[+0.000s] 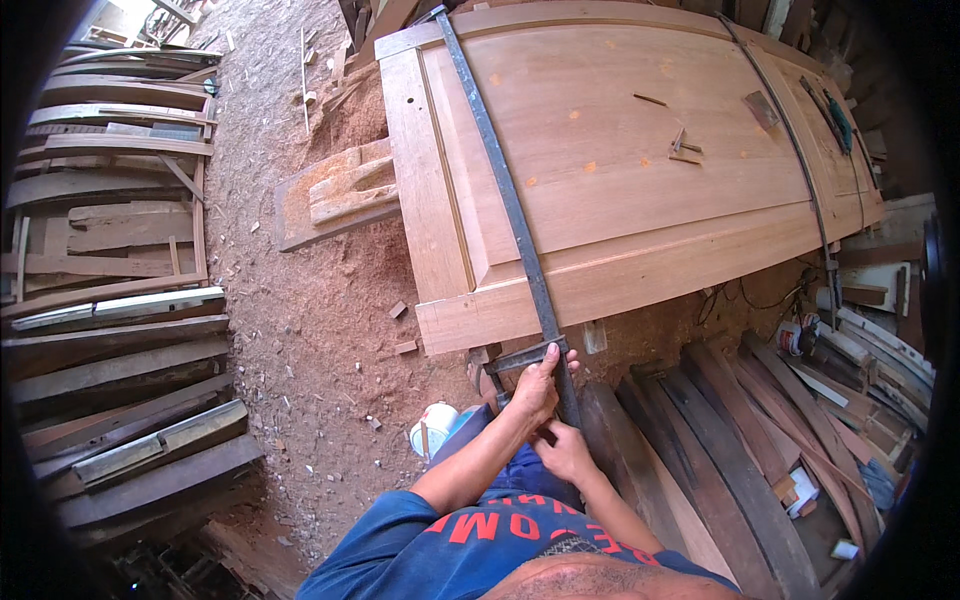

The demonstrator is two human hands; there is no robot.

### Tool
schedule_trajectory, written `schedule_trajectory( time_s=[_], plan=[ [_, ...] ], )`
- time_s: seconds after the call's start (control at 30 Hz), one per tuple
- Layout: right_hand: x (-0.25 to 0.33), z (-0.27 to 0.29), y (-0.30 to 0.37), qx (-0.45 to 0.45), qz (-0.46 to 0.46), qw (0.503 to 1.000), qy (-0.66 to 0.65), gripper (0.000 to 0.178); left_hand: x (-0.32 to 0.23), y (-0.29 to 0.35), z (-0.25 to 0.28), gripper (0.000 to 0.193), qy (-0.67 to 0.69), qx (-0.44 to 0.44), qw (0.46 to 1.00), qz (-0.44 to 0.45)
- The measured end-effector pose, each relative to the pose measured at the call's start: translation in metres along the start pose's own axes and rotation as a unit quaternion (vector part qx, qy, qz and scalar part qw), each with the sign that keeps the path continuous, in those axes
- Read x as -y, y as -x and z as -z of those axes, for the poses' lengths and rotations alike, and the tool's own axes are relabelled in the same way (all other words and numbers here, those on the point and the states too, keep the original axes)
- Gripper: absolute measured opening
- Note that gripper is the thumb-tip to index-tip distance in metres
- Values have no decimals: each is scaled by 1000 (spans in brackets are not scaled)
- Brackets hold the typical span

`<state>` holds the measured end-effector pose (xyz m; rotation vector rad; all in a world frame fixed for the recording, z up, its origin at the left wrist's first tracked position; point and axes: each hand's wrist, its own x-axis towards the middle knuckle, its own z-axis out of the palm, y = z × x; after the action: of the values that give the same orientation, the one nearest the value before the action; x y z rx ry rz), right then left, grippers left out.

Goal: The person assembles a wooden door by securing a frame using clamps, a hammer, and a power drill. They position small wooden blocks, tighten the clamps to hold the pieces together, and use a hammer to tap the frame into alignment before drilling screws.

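Note:
A large panelled wooden door (pixel 620 150) lies flat in front of me. A long dark metal bar clamp (pixel 505 190) spans its near end crosswise. My left hand (pixel 540 385) is closed around the clamp bar beside its sliding jaw (pixel 520 357), just off the door's edge, thumb laid along the bar. My right hand (pixel 566 452) is just below the left wrist, close to the lower end of the bar. Its fingers are curled and partly hidden, and what they grip does not show.
A second bar clamp (pixel 780 100) crosses the door farther right. Small wood pieces (pixel 682 150) lie on the panel. A sawdust-covered board (pixel 345 190) juts out at left. Stacked timber lines the left (pixel 120 250) and lower right (pixel 720 450). A white bucket (pixel 432 428) stands by my leg.

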<state>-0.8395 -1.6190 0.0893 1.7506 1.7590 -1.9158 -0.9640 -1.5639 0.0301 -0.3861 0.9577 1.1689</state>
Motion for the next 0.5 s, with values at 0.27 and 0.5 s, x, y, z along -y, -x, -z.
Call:
schedule_trajectory(
  time_s=[0.27, 0.5],
  plan=[
    [-4, 19, -32, -183, 42, 982, 17, 37, 6, 6, -9, 48, 1, -12, 1000, -29],
    [-3, 20, -37, -153, 58, 986, -24, 42, 11, 0, -5, 44, 2, -28, 998, -53]
  ],
)
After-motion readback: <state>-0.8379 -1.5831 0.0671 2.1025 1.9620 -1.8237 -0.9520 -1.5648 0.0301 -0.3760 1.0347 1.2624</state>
